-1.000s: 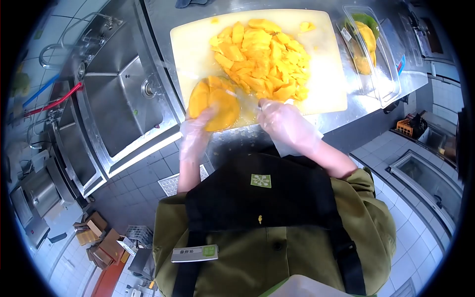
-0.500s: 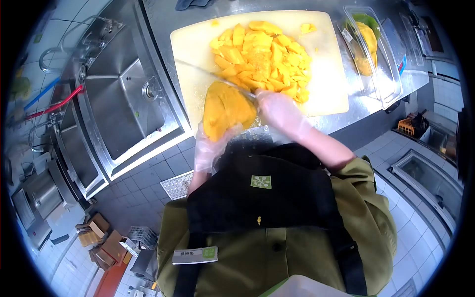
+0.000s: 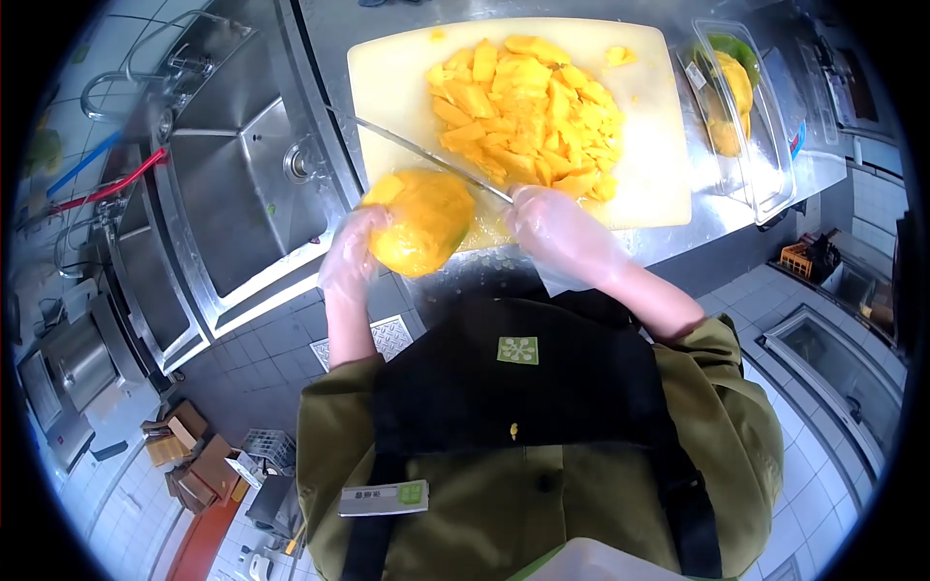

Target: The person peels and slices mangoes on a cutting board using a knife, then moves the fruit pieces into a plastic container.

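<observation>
Gloved in clear plastic, my left hand (image 3: 350,254) is closed round the left side of a large peeled yellow fruit (image 3: 422,225) at the near left edge of the cutting board. My right hand (image 3: 557,229), also gloved, grips a long thin knife (image 3: 426,153). Its blade points up and left, just beyond the fruit and apart from it. On the pale cutting board (image 3: 654,184) lies a heap of cut yellow fruit pieces (image 3: 533,111), with a few small bits near the board's far edge.
A clear plastic container (image 3: 760,179) with green and yellow fruit stands right of the board. At the left is a metal sink (image 3: 257,208) with taps and red and blue hoses. Cardboard boxes (image 3: 208,470) lie at the lower left.
My left hand has moved left and up with the fruit, which is turned and now apart from the knife. The view has shifted slightly.
</observation>
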### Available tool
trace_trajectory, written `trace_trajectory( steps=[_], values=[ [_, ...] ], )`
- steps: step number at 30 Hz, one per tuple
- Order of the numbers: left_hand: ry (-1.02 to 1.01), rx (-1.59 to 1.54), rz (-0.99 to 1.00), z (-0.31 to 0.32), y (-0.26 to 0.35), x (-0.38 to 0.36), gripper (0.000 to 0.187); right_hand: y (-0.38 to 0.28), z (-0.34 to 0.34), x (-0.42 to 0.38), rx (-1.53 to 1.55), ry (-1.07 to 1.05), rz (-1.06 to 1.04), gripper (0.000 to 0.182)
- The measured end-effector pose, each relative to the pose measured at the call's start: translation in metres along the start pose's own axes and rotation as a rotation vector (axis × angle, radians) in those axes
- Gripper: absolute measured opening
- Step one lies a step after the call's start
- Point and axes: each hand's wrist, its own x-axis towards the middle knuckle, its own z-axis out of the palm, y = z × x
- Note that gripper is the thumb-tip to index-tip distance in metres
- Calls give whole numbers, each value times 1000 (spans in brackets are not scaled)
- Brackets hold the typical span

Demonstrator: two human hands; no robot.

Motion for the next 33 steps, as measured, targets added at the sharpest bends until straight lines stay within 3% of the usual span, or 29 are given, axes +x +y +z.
trace_trajectory(
  steps=[4,7,8,13,16,19,22,25,28,33],
  values=[
    [55,284,41,37,24,14,41,-11,11,0,122,144,93,17],
    [40,325,41,58,33,25,39,-21,11,0,246,189,236,17],
    [40,255,55,56,31,26,40,-22,11,0,313,186,294,18],
    [118,-122,203,79,16,2,47,-4,20,-5,215,136,201,20],
    [310,1021,1074,58,-33,10,51,-6,22,-7,264,143,218,18],
    [295,-203,551,105,-41,2,47,-3,27,-12,220,145,111,18],
    [511,1182,977,85,-49,12,48,-7,20,-18,188,145,79,17],
    [483,1250,853,75,-39,-6,45,-3,18,-19,64,107,87,13],
    [214,1177,981,50,-32,-5,44,-7,9,-16,19,70,50,7],
    [296,1262,841,51,-36,-12,36,-9,24,-3,-145,84,87,7]
  ],
)
